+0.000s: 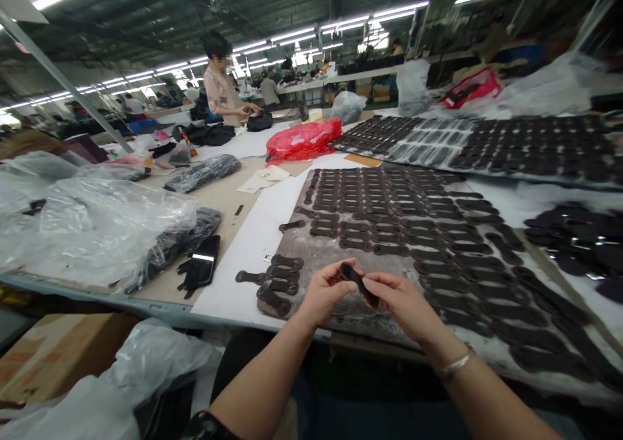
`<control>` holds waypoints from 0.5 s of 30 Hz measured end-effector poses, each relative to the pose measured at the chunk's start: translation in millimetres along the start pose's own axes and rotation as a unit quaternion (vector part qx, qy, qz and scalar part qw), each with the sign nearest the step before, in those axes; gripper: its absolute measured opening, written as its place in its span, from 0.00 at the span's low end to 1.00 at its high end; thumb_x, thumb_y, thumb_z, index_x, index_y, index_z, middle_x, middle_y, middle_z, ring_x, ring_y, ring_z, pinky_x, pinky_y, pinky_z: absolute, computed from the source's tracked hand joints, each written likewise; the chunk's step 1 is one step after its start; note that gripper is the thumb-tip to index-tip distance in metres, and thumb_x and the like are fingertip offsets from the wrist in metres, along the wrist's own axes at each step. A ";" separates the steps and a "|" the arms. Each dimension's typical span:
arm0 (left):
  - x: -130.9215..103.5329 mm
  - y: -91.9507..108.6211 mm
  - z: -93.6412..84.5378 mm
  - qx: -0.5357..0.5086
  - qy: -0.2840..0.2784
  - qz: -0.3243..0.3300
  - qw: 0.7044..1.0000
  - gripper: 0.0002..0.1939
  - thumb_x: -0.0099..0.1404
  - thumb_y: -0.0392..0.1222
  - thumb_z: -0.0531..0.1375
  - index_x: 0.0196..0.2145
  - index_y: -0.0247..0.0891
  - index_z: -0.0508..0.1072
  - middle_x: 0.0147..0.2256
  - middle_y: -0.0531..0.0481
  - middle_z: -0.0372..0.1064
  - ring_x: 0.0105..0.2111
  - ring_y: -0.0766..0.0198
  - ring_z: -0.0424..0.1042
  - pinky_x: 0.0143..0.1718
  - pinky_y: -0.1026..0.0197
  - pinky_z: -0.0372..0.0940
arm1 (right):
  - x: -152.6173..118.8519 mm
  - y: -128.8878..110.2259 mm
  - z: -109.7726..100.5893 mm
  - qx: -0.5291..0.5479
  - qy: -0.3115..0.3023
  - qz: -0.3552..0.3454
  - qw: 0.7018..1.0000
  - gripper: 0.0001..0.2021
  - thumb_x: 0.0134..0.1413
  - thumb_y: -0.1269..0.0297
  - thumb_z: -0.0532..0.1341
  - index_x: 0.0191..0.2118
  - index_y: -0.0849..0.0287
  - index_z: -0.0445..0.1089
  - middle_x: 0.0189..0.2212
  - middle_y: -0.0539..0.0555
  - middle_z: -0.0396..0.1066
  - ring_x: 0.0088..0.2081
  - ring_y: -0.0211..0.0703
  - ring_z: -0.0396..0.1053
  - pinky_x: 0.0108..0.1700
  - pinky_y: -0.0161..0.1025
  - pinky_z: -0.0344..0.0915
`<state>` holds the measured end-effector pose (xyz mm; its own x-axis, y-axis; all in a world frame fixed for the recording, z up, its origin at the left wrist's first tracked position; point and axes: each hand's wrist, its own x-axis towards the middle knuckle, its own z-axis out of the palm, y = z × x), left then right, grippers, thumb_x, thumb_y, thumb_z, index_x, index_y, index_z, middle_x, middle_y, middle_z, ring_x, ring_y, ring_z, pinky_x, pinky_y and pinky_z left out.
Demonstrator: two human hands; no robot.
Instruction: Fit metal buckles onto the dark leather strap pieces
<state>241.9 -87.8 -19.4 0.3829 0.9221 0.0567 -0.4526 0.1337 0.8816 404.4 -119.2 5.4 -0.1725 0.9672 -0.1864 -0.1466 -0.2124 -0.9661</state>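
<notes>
My left hand (331,291) and my right hand (395,295) pinch the two ends of one dark brown strap tab (359,283), narrow in the middle with rounded ends. I hold it above the near edge of a greyish board (355,258). Many similar tabs (389,229) lie on that board in rows. Left of my hands, several more tabs (282,274) sit in a small cluster, some overlapping. A small metal buckle (267,257) rests by the cluster on white paper.
A phone (207,258) lies on black fabric at left, beside clear plastic bags (107,226). A red plastic bag (304,138) and another board of tabs (525,143) are farther back. Dark round pieces (574,239) are piled at right. A co-worker (221,89) stands across the table.
</notes>
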 end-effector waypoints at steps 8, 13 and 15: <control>-1.4 8.1 0.0 0.065 -0.073 0.007 0.995 0.15 0.50 0.38 0.67 0.38 0.36 0.77 0.41 0.46 0.69 0.44 0.57 0.66 0.49 0.58 0.58 | -2.2 -4.4 -2.9 -0.041 0.007 0.036 0.998 0.11 0.45 0.58 0.64 0.27 0.62 0.71 0.19 0.47 0.61 0.21 0.33 0.54 0.23 0.32 0.50; -8.8 8.1 8.8 0.056 -0.042 -0.002 0.998 0.16 0.47 0.40 0.69 0.36 0.35 0.77 0.36 0.48 0.70 0.38 0.61 0.68 0.44 0.59 0.61 | -6.8 -9.2 -0.9 -0.134 0.007 0.024 0.991 0.10 0.46 0.58 0.61 0.24 0.61 0.70 0.18 0.47 0.62 0.21 0.35 0.56 0.22 0.32 0.52; -11.0 6.4 14.5 0.053 -0.019 0.014 0.998 0.16 0.45 0.41 0.70 0.34 0.35 0.78 0.35 0.47 0.70 0.37 0.61 0.69 0.43 0.59 0.63 | -6.0 -4.9 -5.3 -0.198 0.009 0.007 0.980 0.11 0.48 0.56 0.60 0.24 0.59 0.72 0.18 0.48 0.64 0.21 0.37 0.59 0.22 0.32 0.55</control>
<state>246.4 -102.3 -7.6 0.4014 0.9106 0.0983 -0.3770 0.0665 0.9238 411.4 -123.2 10.3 -0.1548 0.9677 -0.1990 0.2461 -0.1573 -0.9564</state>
